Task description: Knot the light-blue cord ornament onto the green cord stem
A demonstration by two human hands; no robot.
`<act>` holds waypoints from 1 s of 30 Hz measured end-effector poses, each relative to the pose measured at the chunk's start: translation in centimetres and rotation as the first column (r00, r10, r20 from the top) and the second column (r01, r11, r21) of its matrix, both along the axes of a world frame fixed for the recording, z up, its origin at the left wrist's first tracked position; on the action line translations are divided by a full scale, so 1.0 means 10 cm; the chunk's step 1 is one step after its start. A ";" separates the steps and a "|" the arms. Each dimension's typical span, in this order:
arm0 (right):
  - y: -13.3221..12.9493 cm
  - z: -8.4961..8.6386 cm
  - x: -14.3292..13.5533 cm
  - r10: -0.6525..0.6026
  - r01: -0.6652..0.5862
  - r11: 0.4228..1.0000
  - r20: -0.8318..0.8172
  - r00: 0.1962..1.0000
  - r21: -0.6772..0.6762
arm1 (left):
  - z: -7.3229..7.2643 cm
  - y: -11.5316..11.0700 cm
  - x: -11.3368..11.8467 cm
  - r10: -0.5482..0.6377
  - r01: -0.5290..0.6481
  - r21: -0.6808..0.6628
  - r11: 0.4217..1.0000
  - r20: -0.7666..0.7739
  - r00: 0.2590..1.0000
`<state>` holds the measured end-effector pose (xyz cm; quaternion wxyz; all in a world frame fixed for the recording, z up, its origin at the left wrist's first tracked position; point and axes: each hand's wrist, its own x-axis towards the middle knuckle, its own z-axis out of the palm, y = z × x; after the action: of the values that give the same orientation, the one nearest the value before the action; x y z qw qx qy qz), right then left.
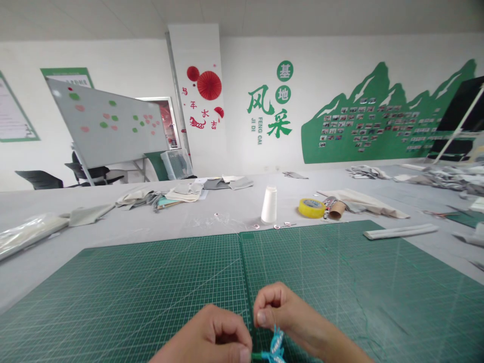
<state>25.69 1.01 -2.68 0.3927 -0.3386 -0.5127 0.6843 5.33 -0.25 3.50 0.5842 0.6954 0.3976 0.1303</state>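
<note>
Near the bottom centre, my left hand is closed on the green stem of a small blue flower-like piece with whitish streaks. The blue petals point right and upward, partly cut off by the lower edge. Just above the blue piece, my right hand is pinched, thumb against curled fingers; what it holds, if anything, is too small to make out. Both hands are over two green gridded cutting mats that lie side by side.
Behind the mats stand a white thread cone, a yellow tape roll and a brown cardboard tube. A rolled pale cloth overlaps the right mat. Fabric scraps lie farther back. Green thread trails over the right mat.
</note>
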 end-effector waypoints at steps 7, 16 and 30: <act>-0.03 0.11 0.02 -0.074 0.068 0.994 0.066 0.995 0.091 | -0.15 0.08 0.00 -0.026 0.037 0.103 0.994 -0.106 0.994; -0.15 0.27 -0.02 -0.405 0.099 0.796 0.404 0.820 0.597 | -0.20 0.12 0.01 0.127 -0.032 0.343 0.939 -0.261 0.957; -0.20 0.22 -0.10 -0.494 0.017 0.671 0.429 0.756 0.742 | -0.23 0.21 -0.03 0.332 -0.310 0.276 0.910 -0.034 0.943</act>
<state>24.73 -1.01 -0.48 0.4046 -0.4349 -0.7716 0.2278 5.00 1.85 1.22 0.4393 0.6975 0.5085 0.2488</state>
